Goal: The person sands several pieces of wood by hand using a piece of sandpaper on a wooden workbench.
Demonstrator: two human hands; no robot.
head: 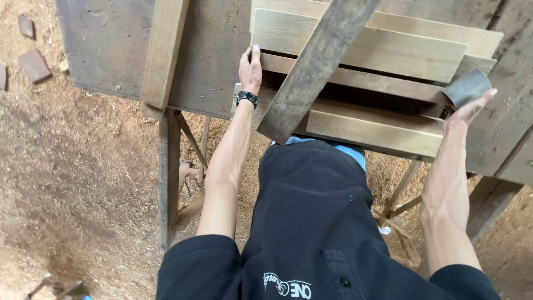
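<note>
Head view: stacked planks (383, 53) lie between both hands, left fingers (252, 55) curled on one end, right fingers (480, 103) flat against the other.

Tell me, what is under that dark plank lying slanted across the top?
Under the dark slanted plank lies a stack of paler boards, with dark gaps between them. The left hand holds the stack's end. The parts right beneath the plank are hidden.

Black shirt (316, 222), black wristwatch (247, 98)

Soft even daylight — sharp, faint shadows
</note>
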